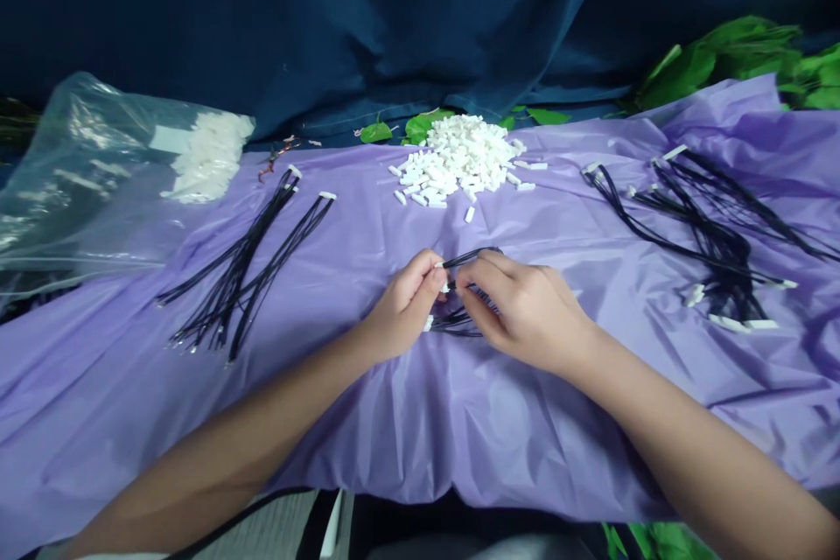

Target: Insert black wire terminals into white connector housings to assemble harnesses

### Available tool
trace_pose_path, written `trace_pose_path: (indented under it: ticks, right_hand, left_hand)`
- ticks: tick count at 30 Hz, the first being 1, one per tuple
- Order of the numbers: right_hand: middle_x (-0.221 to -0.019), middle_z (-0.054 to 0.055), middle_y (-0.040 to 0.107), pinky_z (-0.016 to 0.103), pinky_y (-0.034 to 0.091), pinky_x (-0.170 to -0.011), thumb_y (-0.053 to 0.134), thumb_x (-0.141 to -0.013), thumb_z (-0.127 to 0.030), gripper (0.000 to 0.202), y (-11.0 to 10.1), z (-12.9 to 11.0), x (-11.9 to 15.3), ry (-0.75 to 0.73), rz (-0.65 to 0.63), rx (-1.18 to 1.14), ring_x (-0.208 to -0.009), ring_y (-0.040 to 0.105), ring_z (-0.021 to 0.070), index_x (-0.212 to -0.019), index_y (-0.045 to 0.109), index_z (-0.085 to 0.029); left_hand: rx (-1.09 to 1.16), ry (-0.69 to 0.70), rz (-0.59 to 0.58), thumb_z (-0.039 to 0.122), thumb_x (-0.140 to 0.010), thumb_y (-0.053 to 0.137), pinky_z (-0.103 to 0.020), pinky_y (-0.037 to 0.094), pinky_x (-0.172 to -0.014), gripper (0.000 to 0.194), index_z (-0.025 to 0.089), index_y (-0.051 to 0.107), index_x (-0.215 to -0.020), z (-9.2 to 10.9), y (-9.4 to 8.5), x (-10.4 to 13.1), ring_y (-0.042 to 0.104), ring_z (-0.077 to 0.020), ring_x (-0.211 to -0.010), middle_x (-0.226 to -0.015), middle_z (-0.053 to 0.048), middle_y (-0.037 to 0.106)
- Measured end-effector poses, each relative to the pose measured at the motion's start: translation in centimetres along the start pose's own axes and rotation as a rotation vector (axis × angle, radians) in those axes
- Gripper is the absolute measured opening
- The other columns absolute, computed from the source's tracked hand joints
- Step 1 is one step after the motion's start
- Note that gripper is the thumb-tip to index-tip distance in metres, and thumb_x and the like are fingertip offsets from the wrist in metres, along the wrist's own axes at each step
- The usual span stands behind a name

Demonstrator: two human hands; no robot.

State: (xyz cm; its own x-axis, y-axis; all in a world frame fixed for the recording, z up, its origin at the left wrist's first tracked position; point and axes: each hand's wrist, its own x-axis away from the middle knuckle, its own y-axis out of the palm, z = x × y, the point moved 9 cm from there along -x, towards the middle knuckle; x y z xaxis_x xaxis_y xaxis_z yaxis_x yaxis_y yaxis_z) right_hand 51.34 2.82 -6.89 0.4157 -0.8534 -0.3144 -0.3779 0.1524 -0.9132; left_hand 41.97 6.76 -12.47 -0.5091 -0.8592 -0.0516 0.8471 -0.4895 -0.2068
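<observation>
Over the middle of the purple sheet, my left hand (408, 302) pinches a small white connector (444, 286) between thumb and fingers. Black wires (467, 257) run from it toward my right hand (518, 297), whose fingers are closed on them just to the right. The two hands almost meet. Below them, another bundle of black wires (458, 321) with a white connector (429, 323) shows between my wrists, partly covered by the hands. My fingers hide the exact spot where wire and connector meet.
A heap of loose white connectors (467, 157) lies beyond my hands. Wired bundles (246, 262) rest at the left, more black bundles (715, 236) at the right. A clear plastic bag (111, 157) holding white pieces sits far left. Green leaves (722, 61) border the purple sheet (367, 236).
</observation>
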Motion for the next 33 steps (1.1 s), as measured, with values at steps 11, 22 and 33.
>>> trace_pose_path:
  ticks: [11, 22, 33]
  right_hand:
    - [-0.091, 0.001, 0.061, 0.026, 0.039, -0.066, 0.043, -0.09, -0.019, 0.011, 0.6, 0.8, -0.4, 0.086, -0.072, -0.129, -0.078, 0.059, 0.0154, -0.094, 0.054, -0.019]
    - [-0.088, 0.004, 0.063, 0.025, 0.04, -0.063, 0.049, -0.087, -0.019, 0.01, -2.8, 3.0, -0.5, 0.086, 0.155, -0.079, -0.073, 0.059, 0.0156, -0.094, 0.056, -0.017]
    - [-0.088, -0.001, 0.066, 0.022, 0.042, -0.063, 0.055, -0.086, -0.018, 0.011, -1.0, 0.3, 0.0, -0.006, 0.094, -0.302, -0.079, 0.062, 0.0113, -0.097, 0.057, -0.02]
  left_hand:
    - [-0.022, -0.015, 0.0, 0.044, -0.094, 0.034, -0.023, 0.041, -0.07, 0.029, 0.018, 0.044, -0.085, -0.3, 0.3, -0.2, 0.051, -0.0115, -0.072, -0.075, 0.001, 0.047]
    - [0.269, -0.071, 0.006, 0.041, -0.09, 0.045, -0.026, 0.046, -0.075, 0.025, 0.018, 0.045, -0.081, -2.8, 0.2, -1.2, 0.053, -0.0101, -0.072, -0.075, 0.002, 0.048]
    - [0.631, -0.161, -0.022, 0.037, -0.087, 0.053, -0.022, 0.038, -0.063, 0.028, 0.015, 0.045, -0.072, -2.1, 1.3, -0.4, 0.045, -0.0071, -0.06, -0.063, 0.003, 0.041]
